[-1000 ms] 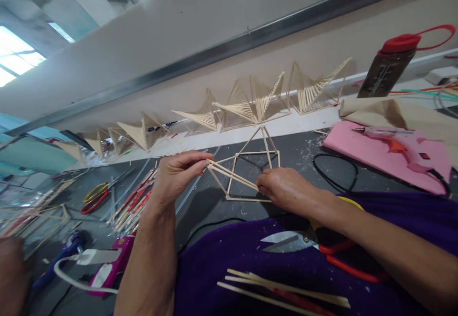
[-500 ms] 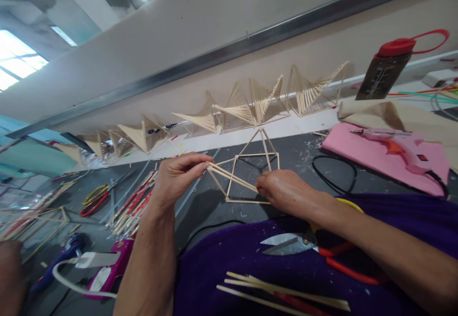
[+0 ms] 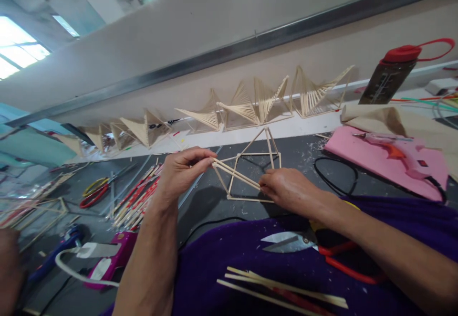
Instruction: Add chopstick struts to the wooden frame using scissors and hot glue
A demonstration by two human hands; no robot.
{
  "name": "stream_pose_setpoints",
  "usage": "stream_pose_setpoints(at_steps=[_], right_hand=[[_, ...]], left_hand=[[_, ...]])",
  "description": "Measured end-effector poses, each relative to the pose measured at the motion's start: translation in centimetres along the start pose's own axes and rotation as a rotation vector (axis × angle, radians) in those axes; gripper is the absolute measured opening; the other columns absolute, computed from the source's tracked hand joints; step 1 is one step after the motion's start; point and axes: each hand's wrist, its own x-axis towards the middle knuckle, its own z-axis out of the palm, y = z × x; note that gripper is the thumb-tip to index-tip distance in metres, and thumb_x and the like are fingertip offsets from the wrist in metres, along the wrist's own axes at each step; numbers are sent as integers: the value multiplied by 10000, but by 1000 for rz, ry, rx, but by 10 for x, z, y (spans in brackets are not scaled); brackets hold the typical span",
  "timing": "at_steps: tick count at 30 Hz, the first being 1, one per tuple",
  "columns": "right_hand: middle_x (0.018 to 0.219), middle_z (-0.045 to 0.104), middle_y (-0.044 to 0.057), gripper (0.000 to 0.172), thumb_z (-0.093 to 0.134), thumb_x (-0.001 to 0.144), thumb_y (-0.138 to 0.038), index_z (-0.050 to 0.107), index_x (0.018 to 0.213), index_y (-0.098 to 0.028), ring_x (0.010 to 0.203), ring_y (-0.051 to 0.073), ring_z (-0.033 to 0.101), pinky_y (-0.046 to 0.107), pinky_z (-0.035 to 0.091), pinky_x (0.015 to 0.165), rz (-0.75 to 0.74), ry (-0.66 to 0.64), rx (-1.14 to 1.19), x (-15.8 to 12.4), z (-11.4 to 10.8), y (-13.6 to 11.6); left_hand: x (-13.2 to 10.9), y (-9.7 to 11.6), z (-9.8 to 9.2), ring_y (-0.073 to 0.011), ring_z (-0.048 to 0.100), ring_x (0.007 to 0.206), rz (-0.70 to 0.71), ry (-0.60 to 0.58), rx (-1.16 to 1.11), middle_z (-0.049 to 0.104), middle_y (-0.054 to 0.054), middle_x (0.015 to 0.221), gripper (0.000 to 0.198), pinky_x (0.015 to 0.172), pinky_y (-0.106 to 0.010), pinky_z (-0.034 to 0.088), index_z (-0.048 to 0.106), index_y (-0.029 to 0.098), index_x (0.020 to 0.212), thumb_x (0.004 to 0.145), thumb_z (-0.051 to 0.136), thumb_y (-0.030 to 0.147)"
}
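Note:
A small frame of thin wooden sticks (image 3: 232,180) stands on the dark table, with a squarish base and raised corners. My left hand (image 3: 186,170) pinches the frame's left corner, where the end of a slanting wooden stick (image 3: 238,173) meets it. This stick runs beside a second one, down to the right. My right hand (image 3: 288,187) is closed around their lower end, near the frame's right side; its fingertips are partly hidden. On purple cloth below lie scissors (image 3: 289,242) with red and yellow handles and several loose sticks (image 3: 279,287).
Several finished twisted stick models (image 3: 238,108) line the wall. At right are a pink glue gun (image 3: 397,146) on a pink pad and a dark bottle (image 3: 388,79). Bundled sticks (image 3: 138,199), a magenta power strip (image 3: 110,261) and another person's hand (image 3: 9,263) are at left.
Both hands keep their hold on the frame and stick. The whole view has shifted slightly, with things appearing a little further right; little else differs.

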Motion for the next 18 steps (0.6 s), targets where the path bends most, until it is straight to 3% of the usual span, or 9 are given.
stream_pose_setpoints(at_steps=[7, 12, 15, 18], right_hand=[[838, 666, 42, 239, 420, 902, -251, 649, 871, -189, 710, 154, 626, 239, 349, 545, 46, 125, -61, -9, -8, -4], [947, 657, 43, 226, 481, 891, -269, 623, 1051, -196, 723, 133, 628, 233, 398, 550, -49, 519, -126, -26, -18, -7], [974, 659, 57, 240, 572, 842, -244, 615, 1073, -194, 808, 152, 624, 245, 446, 642, -131, 792, -179, -38, -33, -17], [977, 657, 69, 268, 621, 804, -204, 616, 1072, -211, 889, 182, 611, 290, 466, 762, -177, 928, -185, -47, -48, -35]], left_hand=[[-3, 7, -10, -102, 605, 578, -16, 64, -176, 674, -8, 628, 117, 548, -194, 458, 721, 168, 811, 719, 683, 229], [-8, 20, -24, -100, 601, 549, -14, 177, -285, 666, -7, 609, 115, 508, -195, 459, 713, 155, 799, 713, 667, 216], [-15, 34, -30, -102, 600, 530, -2, 235, -334, 666, -11, 606, 129, 507, -207, 476, 709, 149, 803, 703, 656, 211], [-22, 51, -27, -98, 599, 524, 5, 189, -367, 662, -3, 586, 112, 522, -204, 491, 708, 156, 785, 706, 647, 208]])
